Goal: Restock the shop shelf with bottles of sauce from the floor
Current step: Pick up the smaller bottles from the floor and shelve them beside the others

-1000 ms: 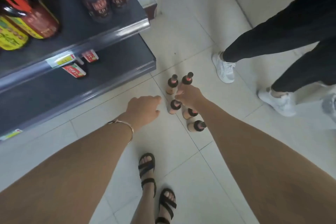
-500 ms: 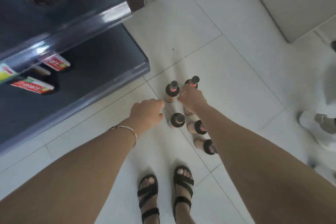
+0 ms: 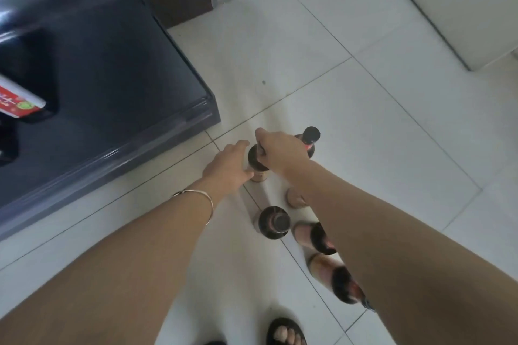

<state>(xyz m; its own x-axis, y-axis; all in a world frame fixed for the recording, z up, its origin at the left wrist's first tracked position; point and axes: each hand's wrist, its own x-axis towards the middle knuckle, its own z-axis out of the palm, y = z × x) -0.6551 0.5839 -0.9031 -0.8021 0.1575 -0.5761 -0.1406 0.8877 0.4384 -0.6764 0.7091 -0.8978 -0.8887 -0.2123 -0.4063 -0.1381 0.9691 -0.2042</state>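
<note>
Pale tiled floor (image 3: 364, 126), with a dark shelf (image 3: 117, 98) at left. Nearest, sauce bottles stand beside the right forearm, one cap-up (image 3: 274, 223). Farther on, the left hand (image 3: 228, 168) touches a bottle (image 3: 256, 161), fingers loosely extended, while the right hand (image 3: 283, 152) pinches its neck. Another bottle (image 3: 310, 138) stands just behind.
</note>
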